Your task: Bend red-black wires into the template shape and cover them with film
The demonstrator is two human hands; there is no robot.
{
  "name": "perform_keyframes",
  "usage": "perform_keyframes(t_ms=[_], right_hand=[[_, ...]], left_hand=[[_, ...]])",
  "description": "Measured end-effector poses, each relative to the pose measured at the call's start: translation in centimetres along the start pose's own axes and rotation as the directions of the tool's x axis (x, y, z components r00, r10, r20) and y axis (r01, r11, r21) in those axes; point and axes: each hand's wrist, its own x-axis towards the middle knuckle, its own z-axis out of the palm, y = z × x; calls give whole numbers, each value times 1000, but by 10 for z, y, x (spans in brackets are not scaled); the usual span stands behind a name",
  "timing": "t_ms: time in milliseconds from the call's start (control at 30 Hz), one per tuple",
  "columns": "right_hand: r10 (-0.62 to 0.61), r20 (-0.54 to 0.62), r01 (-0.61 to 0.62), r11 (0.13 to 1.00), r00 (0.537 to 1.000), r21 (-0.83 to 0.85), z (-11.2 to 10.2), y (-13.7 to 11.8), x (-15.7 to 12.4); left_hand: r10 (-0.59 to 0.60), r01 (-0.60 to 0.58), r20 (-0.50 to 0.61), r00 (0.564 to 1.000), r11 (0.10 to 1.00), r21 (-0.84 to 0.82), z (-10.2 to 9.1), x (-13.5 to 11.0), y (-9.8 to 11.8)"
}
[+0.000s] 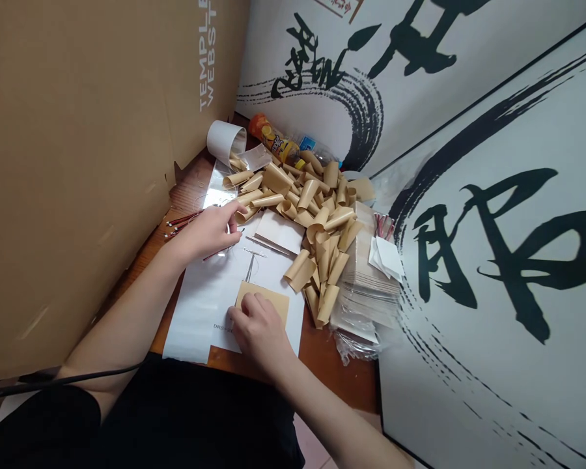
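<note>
The right hand [261,339] rested fingers-down on a tan square sheet [264,301], which lay on white paper [190,326], with no clear grip showing. The left hand [208,228] was curled narrow beside red-tipped sticks [180,225], its hold unclear. Many curled tan sheets [312,215] lay heaped on the far bench [322,378], while an uncurled flat stack [366,280] sat right, on a clear plastic bag [356,345].
</note>
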Motion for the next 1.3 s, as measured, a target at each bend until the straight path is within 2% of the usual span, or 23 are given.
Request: perform_keyframes(t_ms=[67,167,267,333,400,500,567,633,700,833,967,1133,1300], right_hand=[[5,51,-10,996,999,91,0,5,1],[25,129,-60,960,991,275,-2,11,1],[90,208,-187,839,974,511,-5,16,1],[159,232,-271,742,960,614,-7,17,-1],[224,232,-323,668,947,671,-7,17,-3],[311,211,-364,601,926,711,-5,13,-6],[361,200,-382,554,911,739,-3,12,-7],[401,192,-390,501,896,773,-1,13,-8],[424,185,-385,455,886,803,1,16,-10],[393,133,-313,439,910,842,4,21,-15],[371,76,-238,413,926,879,6,21,-19],[370,45,-210,421,928,882,6,20,-21],[407,71,-255,416,911,873,6,20,-21]], left_hand=[[15,-13,-23,1000,996,93,4,1,-5],[82,-61,-131,988,985,161,4,3,-2],[133,-121,-155,979,989,82,0,1,11],[136,-134,-77,988,991,25,-3,-3,22],[126,-124,61,990,992,-37,-5,-8,31],[163,-140,283,945,985,-100,-2,-24,38],[145,-105,309,940,984,-140,6,-41,38],[82,-31,288,954,984,-176,18,-60,37],[88,-32,264,961,977,-209,31,-79,35],[191,-147,174,966,961,-236,55,-105,29],[233,-207,88,968,949,-237,69,-114,22],[268,-247,70,961,942,-227,73,-114,15],[287,-263,80,955,938,-224,71,-111,14]])
